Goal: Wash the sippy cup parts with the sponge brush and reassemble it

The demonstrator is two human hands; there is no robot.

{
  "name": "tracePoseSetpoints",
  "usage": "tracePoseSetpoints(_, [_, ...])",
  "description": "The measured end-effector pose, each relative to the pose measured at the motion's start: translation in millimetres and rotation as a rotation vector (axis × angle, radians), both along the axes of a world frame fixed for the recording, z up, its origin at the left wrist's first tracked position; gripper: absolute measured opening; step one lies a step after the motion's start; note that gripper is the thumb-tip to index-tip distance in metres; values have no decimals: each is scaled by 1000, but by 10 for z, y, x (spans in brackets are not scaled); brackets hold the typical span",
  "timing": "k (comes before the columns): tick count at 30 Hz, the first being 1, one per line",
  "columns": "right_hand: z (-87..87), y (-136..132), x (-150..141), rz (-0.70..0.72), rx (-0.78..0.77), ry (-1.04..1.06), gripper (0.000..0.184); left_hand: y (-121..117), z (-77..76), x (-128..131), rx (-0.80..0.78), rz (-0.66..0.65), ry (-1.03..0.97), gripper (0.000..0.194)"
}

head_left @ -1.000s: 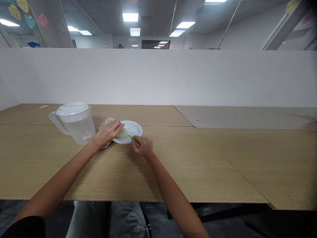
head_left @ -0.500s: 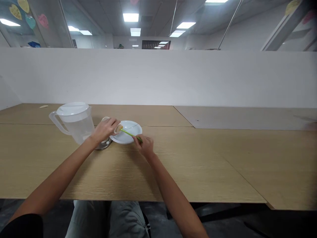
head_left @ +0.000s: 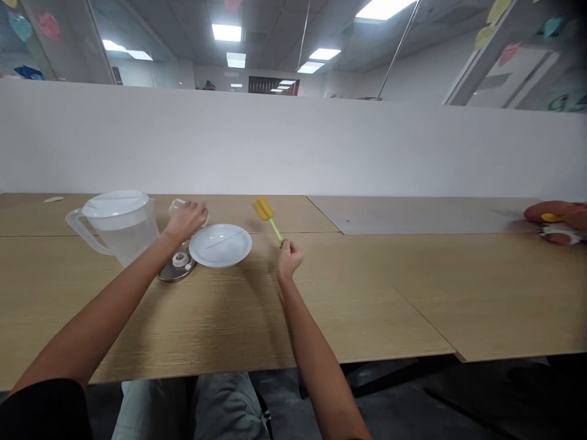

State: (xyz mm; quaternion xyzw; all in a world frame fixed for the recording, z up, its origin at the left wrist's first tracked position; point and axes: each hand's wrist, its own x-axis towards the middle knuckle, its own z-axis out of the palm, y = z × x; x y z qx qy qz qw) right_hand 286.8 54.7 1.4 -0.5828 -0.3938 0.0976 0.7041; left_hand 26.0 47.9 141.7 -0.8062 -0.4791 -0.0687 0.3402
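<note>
Grips sponge brush by its green handle in closed right hand, aiming yellow head away and slightly left, right of white plate. Left of brush, curls left hand round clear container, with grip partly hidden.

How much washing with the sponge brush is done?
Maybe partway: the yellow sponge brush is out of the clear container, so some scrubbing may be done. The left hand holds the container, the right hand the brush. The white pieces on the metal tray are perhaps left to do.
</note>
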Motion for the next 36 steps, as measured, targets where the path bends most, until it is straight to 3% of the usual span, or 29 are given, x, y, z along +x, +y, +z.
tracePoseSetpoints(2, [-54,77,96,-82,-122,9,38,24,-33,47,-71,-119,71,27])
tracePoseSetpoints(6, [-138,122,113,-3,-383,-214,34,-8,-92,99,-120,-292,0,25])
tracePoseSetpoints(8, [-150,100,59,53,-523,-373,35,-54,-72,91,-51,-241,-220,16])
tracePoseSetpoints(11, [-134,48,-32,127,-647,-548,35,-196,-34,96,41,-68,-649,42])
tracePoseSetpoints(14, [-99,4,-95,171,-692,-631,36,-447,-107,165,-61,-27,-910,47])
tracePoseSetpoints(19, [-43,-48,-130,157,-751,-755,38,-871,-547,285,-213,-132,-885,43])
tracePoseSetpoints(25, [-29,-82,-128,190,-757,-801,36,-944,-1043,280,-271,-141,-905,44])
tracePoseSetpoints(33, [-54,-75,-122,208,-751,-841,35,-892,-1241,306,-205,-54,-1027,64])
tracePoseSetpoints(36, [-67,-69,-123,208,-750,-849,35,-908,-1252,330,-186,-29,-1036,57])
